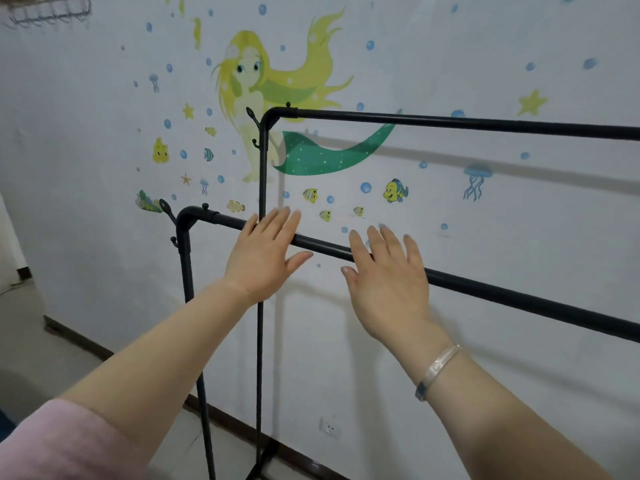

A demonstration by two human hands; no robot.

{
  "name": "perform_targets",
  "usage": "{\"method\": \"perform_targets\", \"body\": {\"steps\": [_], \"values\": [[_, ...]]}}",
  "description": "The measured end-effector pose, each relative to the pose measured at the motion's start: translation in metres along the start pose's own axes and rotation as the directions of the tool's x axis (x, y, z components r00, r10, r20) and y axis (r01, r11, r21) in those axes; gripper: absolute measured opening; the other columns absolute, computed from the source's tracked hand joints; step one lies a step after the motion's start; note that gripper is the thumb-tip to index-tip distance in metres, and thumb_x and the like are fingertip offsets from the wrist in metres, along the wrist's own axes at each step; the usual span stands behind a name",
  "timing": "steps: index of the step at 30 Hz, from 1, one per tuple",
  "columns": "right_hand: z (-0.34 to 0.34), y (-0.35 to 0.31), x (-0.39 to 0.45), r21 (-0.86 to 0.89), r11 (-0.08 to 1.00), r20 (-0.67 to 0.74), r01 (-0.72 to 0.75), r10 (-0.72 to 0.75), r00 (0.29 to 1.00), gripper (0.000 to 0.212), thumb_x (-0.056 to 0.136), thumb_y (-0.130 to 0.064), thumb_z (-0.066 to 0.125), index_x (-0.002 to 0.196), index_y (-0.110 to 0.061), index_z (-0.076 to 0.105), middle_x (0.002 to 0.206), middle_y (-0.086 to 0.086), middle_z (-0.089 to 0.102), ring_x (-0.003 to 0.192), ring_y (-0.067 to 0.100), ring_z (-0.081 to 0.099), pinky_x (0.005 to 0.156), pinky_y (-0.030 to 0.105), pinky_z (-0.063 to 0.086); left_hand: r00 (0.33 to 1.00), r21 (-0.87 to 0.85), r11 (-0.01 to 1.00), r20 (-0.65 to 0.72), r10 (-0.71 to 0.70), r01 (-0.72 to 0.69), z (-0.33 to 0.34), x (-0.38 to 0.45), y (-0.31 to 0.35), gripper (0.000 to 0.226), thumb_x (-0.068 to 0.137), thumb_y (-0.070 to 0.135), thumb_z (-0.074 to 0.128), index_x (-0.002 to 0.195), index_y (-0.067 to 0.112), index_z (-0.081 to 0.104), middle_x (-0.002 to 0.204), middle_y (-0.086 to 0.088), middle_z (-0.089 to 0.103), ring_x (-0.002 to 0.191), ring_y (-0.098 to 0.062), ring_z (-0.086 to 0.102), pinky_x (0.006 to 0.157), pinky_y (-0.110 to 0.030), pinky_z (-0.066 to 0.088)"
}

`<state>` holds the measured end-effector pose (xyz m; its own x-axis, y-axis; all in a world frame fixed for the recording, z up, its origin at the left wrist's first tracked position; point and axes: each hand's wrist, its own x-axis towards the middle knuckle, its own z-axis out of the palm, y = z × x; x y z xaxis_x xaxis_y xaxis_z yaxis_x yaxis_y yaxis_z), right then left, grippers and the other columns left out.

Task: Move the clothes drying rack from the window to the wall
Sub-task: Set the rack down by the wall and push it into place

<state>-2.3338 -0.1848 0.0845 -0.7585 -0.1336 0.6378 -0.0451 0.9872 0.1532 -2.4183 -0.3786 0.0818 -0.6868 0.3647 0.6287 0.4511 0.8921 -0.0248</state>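
Head view: the black metal double-rail clothes drying rack [450, 275] stands close in front of the white wall [485, 341], which is covered with a mermaid sticker [277, 109] and small fish and bubbles; its far rail casts a shadow right on the paint, so it looks to be near the wall, though I cannot tell whether it touches. The left hand [266, 258] and the right hand [388, 282] are both spread flat with fingers straight, lying over the lower front rail and not wrapped round it (whether the palms press on the tube or just hover is not clear). A silver bracelet [438, 370] sits on the right wrist.

By my reading the rack is at or close to its place and the job is nearly done. The risks from here: with no grasp on it, a tall light frame like this could tip or roll if it is nudged; pushed further, the far rail or the side hooks could scrape the stickers; and the feet stand near the white wall socket [329, 427] low down.
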Motion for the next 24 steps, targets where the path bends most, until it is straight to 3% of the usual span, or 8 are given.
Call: {"method": "perform_targets", "body": {"steps": [2,7,11,16,18,20,24], "values": [[-0.011,0.022,-0.019,-0.012,0.999,-0.038,-0.043,0.042,0.998,0.057,0.098,-0.042,0.035,0.147,-0.013,0.033,0.153,0.015,0.034,0.144,0.031,0.019,0.114,0.046,-0.002,0.990,-0.020,0.990,-0.001,0.141,-0.141,-0.005,0.002,0.034,0.076,0.090,0.063,0.017,0.148,0.015,0.023,0.154,-0.008,0.030,0.142,-0.025,0.022,0.116,-0.044,0.012],[-0.044,0.102,-0.085,-0.065,0.979,-0.066,-0.194,0.189,0.980,0.062,0.095,-0.046,0.036,0.148,-0.012,0.031,0.154,0.016,0.030,0.145,0.030,0.017,0.116,0.046,0.001,0.906,-0.115,0.899,-0.042,0.421,-0.423,-0.011,0.008,0.150,0.070,0.092,0.058,0.023,0.147,0.014,0.026,0.152,-0.009,0.033,0.141,-0.025,0.025,0.115,-0.043,0.015],[-0.075,0.169,-0.137,-0.177,0.929,-0.065,-0.326,0.320,0.945,0.065,0.096,-0.047,0.035,0.150,-0.012,0.025,0.157,0.015,0.024,0.146,0.030,0.011,0.116,0.046,-0.001,0.825,-0.162,0.809,-0.100,0.557,-0.565,-0.015,0.008,0.243,0.066,0.093,0.055,0.026,0.145,0.013,0.028,0.151,-0.010,0.036,0.139,-0.027,0.028,0.115,-0.043,0.016],[-0.116,0.261,-0.204,-0.383,0.808,-0.039,-0.447,0.469,0.882,0.066,0.096,-0.030,0.049,0.151,-0.013,0.016,0.160,0.014,0.009,0.147,0.029,-0.005,0.112,0.043,-0.014,0.739,-0.236,0.702,-0.139,0.659,-0.671,-0.025,0.005,0.359,0.059,0.095,0.048,0.039,0.142,0.012,0.033,0.143,-0.009,0.047,0.130,-0.027,0.042,0.110,-0.040,0.023],[-0.129,0.287,-0.221,-0.426,0.763,-0.039,-0.486,0.521,0.852,0.065,0.094,-0.023,0.050,0.150,-0.014,0.019,0.160,0.014,0.012,0.146,0.030,-0.004,0.113,0.044,-0.012,0.735,-0.242,0.697,-0.133,0.665,-0.675,-0.028,0.008,0.388,0.054,0.095,0.047,0.041,0.137,0.013,0.038,0.128,-0.005,0.058,0.112,-0.026,0.054,0.101,-0.038,0.032],[-0.144,0.315,-0.239,-0.455,0.726,-0.025,-0.516,0.568,0.822,0.061,0.092,-0.017,0.050,0.148,-0.015,0.025,0.159,0.015,0.016,0.146,0.032,-0.002,0.113,0.045,-0.011,0.738,-0.241,0.700,-0.137,0.661,-0.672,-0.032,0.012,0.420,0.046,0.095,0.049,0.040,0.126,0.015,0.046,0.107,-0.002,0.064,0.090,-0.026,0.059,0.082,-0.036,0.040],[-0.157,0.357,-0.259,-0.481,0.714,0.013,-0.510,0.587,0.810,0.057,0.090,-0.004,0.045,0.142,-0.026,0.037,0.154,0.012,0.029,0.145,0.031,0.008,0.112,0.049,-0.007,0.781,-0.256,0.741,-0.117,0.613,-0.620,-0.036,0.018,0.467,0.037,0.095,0.053,0.036,0.091,0.019,0.049,0.071,0.005,0.051,0.066,-0.023,0.053,0.054,-0.032,0.033]]}}
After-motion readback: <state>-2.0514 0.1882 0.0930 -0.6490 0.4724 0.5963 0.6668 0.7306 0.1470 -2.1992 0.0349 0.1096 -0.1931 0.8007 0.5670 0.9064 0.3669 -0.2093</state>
